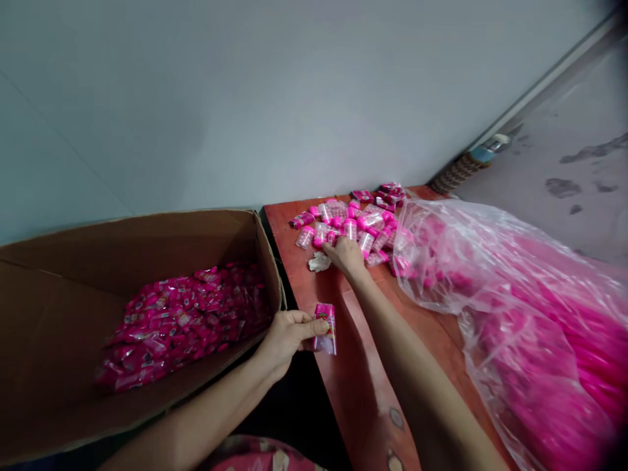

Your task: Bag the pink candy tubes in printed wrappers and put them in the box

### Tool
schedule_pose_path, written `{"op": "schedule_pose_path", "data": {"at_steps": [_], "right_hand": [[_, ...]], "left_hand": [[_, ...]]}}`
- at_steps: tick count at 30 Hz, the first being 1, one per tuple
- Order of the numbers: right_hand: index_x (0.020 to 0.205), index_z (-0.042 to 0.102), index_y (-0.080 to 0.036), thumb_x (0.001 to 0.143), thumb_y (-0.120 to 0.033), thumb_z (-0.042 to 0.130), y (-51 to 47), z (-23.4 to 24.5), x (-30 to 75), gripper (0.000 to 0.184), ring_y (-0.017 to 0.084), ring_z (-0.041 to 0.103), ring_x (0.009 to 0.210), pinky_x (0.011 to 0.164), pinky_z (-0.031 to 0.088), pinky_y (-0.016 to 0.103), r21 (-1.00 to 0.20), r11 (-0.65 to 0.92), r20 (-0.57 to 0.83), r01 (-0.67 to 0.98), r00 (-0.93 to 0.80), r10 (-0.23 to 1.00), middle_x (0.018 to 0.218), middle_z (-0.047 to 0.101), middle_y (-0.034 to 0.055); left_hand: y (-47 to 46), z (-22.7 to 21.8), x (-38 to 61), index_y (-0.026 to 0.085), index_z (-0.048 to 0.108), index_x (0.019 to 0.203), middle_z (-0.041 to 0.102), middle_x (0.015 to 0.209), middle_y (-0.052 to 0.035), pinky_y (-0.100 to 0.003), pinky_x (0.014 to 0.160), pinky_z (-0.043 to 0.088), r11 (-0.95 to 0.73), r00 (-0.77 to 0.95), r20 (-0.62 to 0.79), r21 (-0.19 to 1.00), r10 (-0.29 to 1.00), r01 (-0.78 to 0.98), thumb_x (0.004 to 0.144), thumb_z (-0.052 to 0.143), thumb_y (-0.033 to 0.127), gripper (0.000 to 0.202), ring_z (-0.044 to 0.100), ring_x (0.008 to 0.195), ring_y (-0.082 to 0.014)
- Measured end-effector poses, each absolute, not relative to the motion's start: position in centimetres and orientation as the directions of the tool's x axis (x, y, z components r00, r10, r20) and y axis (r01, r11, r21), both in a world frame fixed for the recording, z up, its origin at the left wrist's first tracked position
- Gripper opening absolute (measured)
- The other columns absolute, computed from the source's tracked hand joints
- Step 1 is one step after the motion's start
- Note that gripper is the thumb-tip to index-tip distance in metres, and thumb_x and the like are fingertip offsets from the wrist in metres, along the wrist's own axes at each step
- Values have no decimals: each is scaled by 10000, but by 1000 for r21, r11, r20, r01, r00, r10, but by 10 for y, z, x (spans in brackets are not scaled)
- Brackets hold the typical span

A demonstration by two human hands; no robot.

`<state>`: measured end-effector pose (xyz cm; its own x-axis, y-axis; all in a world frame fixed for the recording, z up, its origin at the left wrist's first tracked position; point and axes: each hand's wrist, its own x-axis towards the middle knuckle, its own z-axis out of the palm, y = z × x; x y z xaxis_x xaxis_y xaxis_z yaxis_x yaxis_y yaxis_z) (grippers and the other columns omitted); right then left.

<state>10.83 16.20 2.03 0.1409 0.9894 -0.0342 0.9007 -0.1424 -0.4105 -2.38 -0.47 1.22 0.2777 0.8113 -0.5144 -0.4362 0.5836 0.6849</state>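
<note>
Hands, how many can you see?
2: the left hand holds a pink packet beside the cardboard box; the right hand is at the pile of pink-capped containers.

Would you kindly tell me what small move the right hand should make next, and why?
Perhaps pinch one of the containers, since the right hand is at the near edge of their pile, while the left hand holds a packet.

No text, brand or number is legible. Print on the held pink packet (pixel 330 320) and the boxed packets (pixel 184 320) is unreadably small.
</note>
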Motion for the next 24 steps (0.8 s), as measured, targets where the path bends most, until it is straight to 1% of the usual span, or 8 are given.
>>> {"op": "schedule_pose_path", "data": {"at_steps": [5,9,11,13,15,18,21,24], "right_hand": [[758,618,-115,776,-394,472,128,28,138,315,232,613,735,620,424,287,-519,-99,-47,849,87,995,736,660,116],[860,577,-148,831,-469,379,64,34,157,378,163,612,653,554,437,242,-778,-73,-98,624,-6,995,772,661,66],[878,574,-158,835,-469,396,30,32,164,361,164,608,629,533,424,243,-814,-83,-102,575,0,995,767,658,64],[922,590,-174,842,-419,425,1,27,170,306,181,603,627,523,391,252,-628,-121,-39,769,124,991,762,656,69],[994,589,-202,859,-354,424,-23,20,177,262,204,602,675,524,359,259,-291,-163,70,943,191,979,822,657,79],[1075,550,-233,885,-337,389,-44,12,185,270,236,584,841,560,355,268,-22,-81,97,996,83,992,978,638,87],[1092,533,-239,897,-371,351,-48,9,191,298,224,579,856,598,369,272,-78,-52,41,996,56,998,988,624,80],[992,565,-199,863,-393,409,-46,13,193,281,218,593,765,602,380,278,-285,-104,-54,953,92,994,889,623,80]], "left_hand": [[6,13,-23,96,641,675,654,655,-45,-219,527,497,547,239,-547,514,802,-660,599,758,239,200,593,556,-108],[14,16,-14,102,638,730,666,696,-46,-236,566,529,497,227,-543,424,808,-757,661,710,163,117,618,594,-120],[16,16,-8,105,631,736,665,693,-41,-243,575,537,476,212,-548,400,809,-783,686,685,140,81,619,589,-118],[17,16,-2,108,624,737,661,681,-35,-250,581,542,461,193,-558,392,807,-796,707,663,128,53,618,581,-116],[16,15,3,109,620,734,656,672,-33,-256,584,545,456,184,-561,395,807,-797,719,650,123,37,620,583,-118],[11,15,9,107,619,738,652,663,-32,-249,577,543,467,188,-570,393,800,-792,728,641,117,26,621,585,-118],[7,15,14,112,621,742,657,679,-31,-241,564,538,480,183,-605,374,775,-794,730,636,105,20,622,576,-116],[6,16,18,117,622,753,664,700,-36,-245,569,538,488,173,-640,354,749,-798,735,632,107,23,629,584,-122]]}}
